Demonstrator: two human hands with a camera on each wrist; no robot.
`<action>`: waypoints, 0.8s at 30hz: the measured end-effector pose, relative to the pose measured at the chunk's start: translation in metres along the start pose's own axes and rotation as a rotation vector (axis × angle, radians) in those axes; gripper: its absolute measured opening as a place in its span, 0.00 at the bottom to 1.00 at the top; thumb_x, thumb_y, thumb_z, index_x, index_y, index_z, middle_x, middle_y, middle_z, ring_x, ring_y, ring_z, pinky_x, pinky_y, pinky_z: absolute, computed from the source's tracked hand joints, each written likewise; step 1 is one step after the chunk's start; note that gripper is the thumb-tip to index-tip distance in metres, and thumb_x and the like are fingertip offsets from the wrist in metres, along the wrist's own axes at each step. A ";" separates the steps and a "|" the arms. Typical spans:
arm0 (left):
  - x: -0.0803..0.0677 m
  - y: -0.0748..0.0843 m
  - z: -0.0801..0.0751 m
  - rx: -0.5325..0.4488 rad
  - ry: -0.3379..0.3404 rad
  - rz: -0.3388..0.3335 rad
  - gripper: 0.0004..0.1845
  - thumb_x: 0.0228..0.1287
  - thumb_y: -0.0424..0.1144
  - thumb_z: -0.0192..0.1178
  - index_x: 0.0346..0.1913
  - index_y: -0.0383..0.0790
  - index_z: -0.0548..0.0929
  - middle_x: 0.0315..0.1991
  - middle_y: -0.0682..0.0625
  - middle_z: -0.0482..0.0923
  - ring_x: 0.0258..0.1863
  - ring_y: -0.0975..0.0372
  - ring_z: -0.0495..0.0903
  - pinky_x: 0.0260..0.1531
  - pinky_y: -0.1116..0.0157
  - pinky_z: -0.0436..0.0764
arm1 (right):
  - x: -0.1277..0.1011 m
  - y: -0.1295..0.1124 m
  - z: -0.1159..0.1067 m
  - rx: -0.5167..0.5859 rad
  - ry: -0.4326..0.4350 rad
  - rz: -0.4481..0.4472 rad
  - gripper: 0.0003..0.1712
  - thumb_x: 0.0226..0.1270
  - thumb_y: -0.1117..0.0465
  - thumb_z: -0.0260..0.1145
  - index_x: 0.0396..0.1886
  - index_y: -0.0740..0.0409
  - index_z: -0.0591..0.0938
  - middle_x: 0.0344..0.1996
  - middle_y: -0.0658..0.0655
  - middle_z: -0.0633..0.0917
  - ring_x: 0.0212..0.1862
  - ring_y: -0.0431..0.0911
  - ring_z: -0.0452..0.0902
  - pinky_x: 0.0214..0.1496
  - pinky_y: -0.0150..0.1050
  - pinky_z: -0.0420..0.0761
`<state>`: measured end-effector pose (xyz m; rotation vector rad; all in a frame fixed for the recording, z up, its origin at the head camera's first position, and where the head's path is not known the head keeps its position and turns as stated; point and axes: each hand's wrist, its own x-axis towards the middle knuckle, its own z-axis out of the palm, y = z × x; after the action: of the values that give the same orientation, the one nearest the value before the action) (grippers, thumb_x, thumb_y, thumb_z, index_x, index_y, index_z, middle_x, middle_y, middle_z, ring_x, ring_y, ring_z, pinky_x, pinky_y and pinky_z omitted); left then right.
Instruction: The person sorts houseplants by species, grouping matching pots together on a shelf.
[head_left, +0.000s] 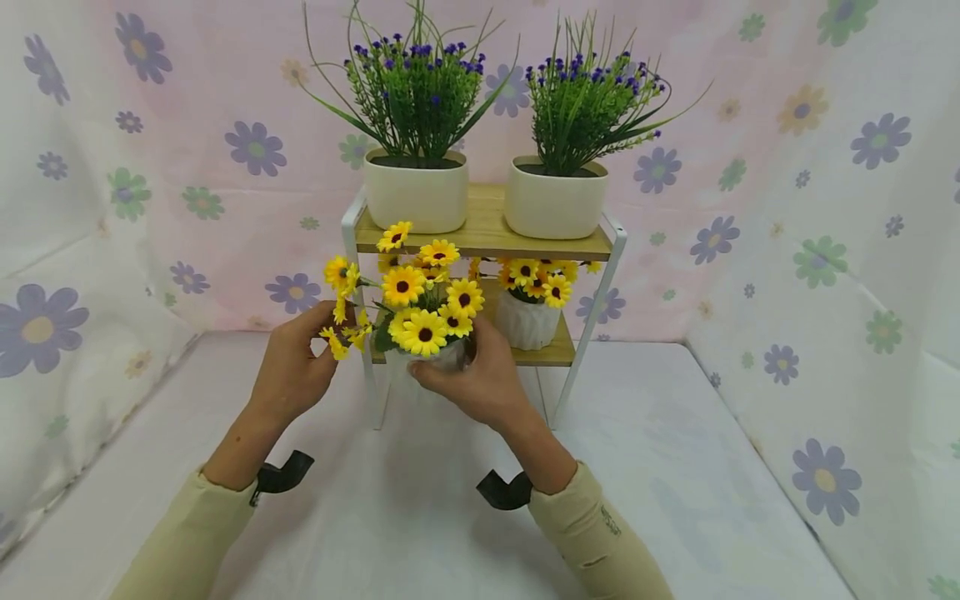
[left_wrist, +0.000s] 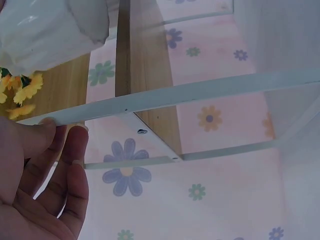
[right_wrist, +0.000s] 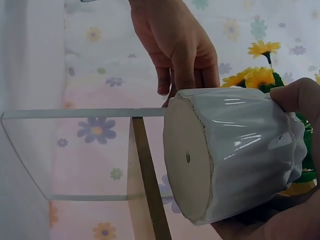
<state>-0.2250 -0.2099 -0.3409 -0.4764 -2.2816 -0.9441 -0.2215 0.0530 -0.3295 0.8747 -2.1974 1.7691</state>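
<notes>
Sunflower pot (head_left: 429,354) gripped by right hand (head_left: 480,379) at the lower shelf (head_left: 551,354).
Glossy, likely slippery, light, top-heavy; hold body, not blooms. Left hand (head_left: 294,367), fingers relaxed, brushes petals.

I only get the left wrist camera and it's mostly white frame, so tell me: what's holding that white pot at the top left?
Observer: The right hand grips the white pot of yellow flowers, tilted, its base off any board.
Operator: Is anything on the lower board?
Observer: Yes, a second yellow-flower pot stands on the right side of the lower board.
Operator: And the top board?
Observer: The top board carries two cream pots of purple flowers, the left cream pot and the right cream pot.
</notes>
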 end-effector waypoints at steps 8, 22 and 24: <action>-0.001 -0.001 0.001 0.008 -0.003 -0.002 0.19 0.74 0.25 0.62 0.64 0.35 0.82 0.49 0.41 0.88 0.44 0.50 0.86 0.49 0.62 0.82 | 0.012 0.011 0.004 0.019 0.045 0.070 0.41 0.64 0.56 0.81 0.74 0.50 0.73 0.69 0.47 0.78 0.71 0.43 0.72 0.76 0.50 0.70; 0.001 -0.002 0.005 -0.028 0.018 0.057 0.11 0.74 0.29 0.65 0.56 0.36 0.85 0.41 0.47 0.89 0.37 0.57 0.87 0.41 0.79 0.76 | 0.020 0.027 0.014 -0.148 0.233 -0.080 0.22 0.74 0.55 0.74 0.62 0.57 0.81 0.55 0.53 0.85 0.50 0.43 0.78 0.53 0.42 0.80; 0.001 -0.002 0.004 -0.026 0.018 0.050 0.11 0.75 0.29 0.65 0.56 0.36 0.85 0.41 0.47 0.89 0.37 0.57 0.87 0.41 0.79 0.76 | 0.021 0.027 0.018 -0.163 0.234 -0.105 0.22 0.75 0.58 0.72 0.64 0.59 0.80 0.56 0.55 0.85 0.52 0.44 0.79 0.55 0.42 0.81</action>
<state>-0.2286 -0.2084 -0.3442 -0.5317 -2.2334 -0.9511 -0.2491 0.0328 -0.3464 0.6953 -2.0702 1.5343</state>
